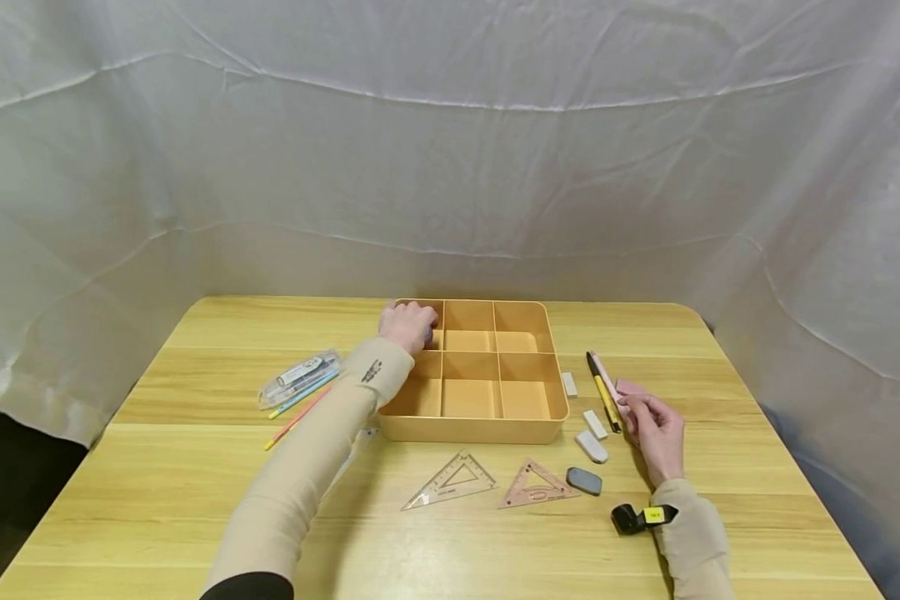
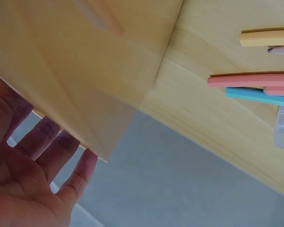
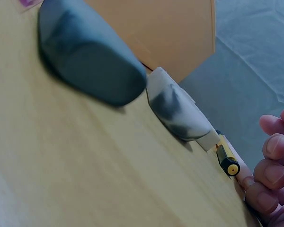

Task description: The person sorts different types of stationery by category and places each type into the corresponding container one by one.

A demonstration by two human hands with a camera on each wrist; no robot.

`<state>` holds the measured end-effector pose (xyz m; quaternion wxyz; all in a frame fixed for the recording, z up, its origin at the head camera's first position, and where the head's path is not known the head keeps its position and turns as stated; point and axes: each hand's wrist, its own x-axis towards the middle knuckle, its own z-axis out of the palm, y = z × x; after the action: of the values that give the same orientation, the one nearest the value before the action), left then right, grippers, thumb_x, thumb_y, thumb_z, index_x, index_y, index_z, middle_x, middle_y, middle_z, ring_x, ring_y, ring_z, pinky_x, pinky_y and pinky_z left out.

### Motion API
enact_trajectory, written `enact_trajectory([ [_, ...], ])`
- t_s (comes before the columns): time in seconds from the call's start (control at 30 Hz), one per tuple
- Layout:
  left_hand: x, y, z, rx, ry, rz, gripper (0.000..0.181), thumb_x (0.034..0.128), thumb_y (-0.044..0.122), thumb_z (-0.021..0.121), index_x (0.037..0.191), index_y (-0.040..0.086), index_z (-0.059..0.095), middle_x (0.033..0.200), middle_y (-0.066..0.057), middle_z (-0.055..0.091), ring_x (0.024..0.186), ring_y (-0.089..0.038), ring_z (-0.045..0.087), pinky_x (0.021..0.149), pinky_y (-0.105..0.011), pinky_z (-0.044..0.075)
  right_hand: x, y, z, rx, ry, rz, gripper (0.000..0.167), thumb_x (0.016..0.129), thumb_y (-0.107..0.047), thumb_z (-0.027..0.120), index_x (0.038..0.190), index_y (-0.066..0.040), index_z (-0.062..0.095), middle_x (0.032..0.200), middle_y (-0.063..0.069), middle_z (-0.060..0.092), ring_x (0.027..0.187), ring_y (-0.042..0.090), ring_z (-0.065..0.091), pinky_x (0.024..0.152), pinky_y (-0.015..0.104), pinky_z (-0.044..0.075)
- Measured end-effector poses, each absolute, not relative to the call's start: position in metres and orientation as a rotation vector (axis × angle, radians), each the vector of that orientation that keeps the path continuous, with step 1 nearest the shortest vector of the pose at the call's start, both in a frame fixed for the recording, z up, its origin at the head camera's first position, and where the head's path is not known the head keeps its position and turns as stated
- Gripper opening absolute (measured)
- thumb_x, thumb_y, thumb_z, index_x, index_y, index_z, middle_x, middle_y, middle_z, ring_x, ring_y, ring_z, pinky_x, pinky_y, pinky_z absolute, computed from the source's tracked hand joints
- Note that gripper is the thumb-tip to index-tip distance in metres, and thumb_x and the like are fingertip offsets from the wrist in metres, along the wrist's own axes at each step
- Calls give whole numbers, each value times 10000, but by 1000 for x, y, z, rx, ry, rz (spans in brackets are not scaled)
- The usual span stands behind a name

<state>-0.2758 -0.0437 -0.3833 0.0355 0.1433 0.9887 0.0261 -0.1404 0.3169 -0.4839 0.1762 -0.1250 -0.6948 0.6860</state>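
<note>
Left hand [image 1: 407, 325] at tan box [image 1: 472, 430], right hand [image 1: 658, 433] beside pink pen [image 1: 604, 374]

The left fingers meet the rim at the box's far-left compartment; whether they hold anything cannot be told. To the box's right, the right fingers bend at the near end of the pink pen, which lies alongside a yellow-and-black pen [image 1: 607, 403]; whether they pinch it is unclear. A pink eraser [image 1: 630, 387] sits just beyond those fingertips, while a gray eraser [image 1: 584, 481] lies in front, nearer the wearer.
</note>
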Motion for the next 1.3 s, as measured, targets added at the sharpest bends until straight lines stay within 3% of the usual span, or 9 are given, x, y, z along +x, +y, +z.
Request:
enact_trajectory([
  [0.13, -276, -43, -383, 430, 3053, 79, 254, 844, 41, 665, 1015, 204, 759, 1148, -78, 747, 1034, -292, 696, 964, -425, 491, -140, 317, -484, -363, -1970, 1942, 194, 982, -55, 598, 896, 94, 687, 481, -33, 472, 388, 44, 353, 362, 230, 254],
  [0.47, -269, -52, -374, 426, 3038, 208, 415, 882, 86, 682, 1281, 199, 698, 1261, -130, 709, 1126, -352, 671, 926, -501, 563, -141, 318, -483, -374, -1970, 1957, 208, 984, -59, 599, 925, 127, 670, 485, -26, 478, 394, 61, 358, 368, 237, 266],
  [0.63, -261, -59, -367, 494, 3056, 318, 432, 870, 154, 758, 1296, 152, 689, 1246, -135, 719, 1131, -351, 675, 911, -516, 570, -141, 319, -483, -380, -1961, 1966, 208, 982, -54, 600, 922, 133, 668, 484, -22, 476, 389, 60, 360, 367, 237, 268],
  [1.0, -231, -77, -364, 525, 3044, 642, 508, 939, 204, 714, 1400, 36, 579, 1332, -186, 664, 1137, -375, 669, 1002, -498, 537, -140, 320, -481, -374, -1960, 1950, 193, 981, -40, 592, 885, 104, 675, 476, -27, 471, 381, 60, 346, 372, 270, 243],
  [1.07, -224, -79, -363, 513, 3040, 675, 525, 936, 195, 717, 1412, 36, 564, 1343, -188, 656, 1094, -354, 677, 1000, -493, 539, -140, 320, -481, -387, -1959, 1942, 188, 980, -41, 593, 874, 82, 688, 477, -29, 476, 383, 59, 352, 370, 250, 255],
  [1.17, -213, -83, -362, 489, 3028, 728, 541, 932, 191, 722, 1418, 21, 552, 1125, -182, 732, 788, -252, 635, 872, -432, 564, -139, 321, -481, -402, -1907, 1973, 200, 987, -32, 574, 859, 38, 710, 478, -20, 490, 375, 56, 356, 363, 244, 253],
  [1.3, -196, -86, -362, 466, 3018, 813, 541, 949, 207, 702, 1415, -12, 537, 1157, -202, 720, 895, -302, 693, 926, -446, 571, -138, 322, -480, -406, -1800, 2024, 211, 1000, -29, 551, 873, 41, 704, 476, 3, 494, 359, 63, 356, 350, 266, 241],
])
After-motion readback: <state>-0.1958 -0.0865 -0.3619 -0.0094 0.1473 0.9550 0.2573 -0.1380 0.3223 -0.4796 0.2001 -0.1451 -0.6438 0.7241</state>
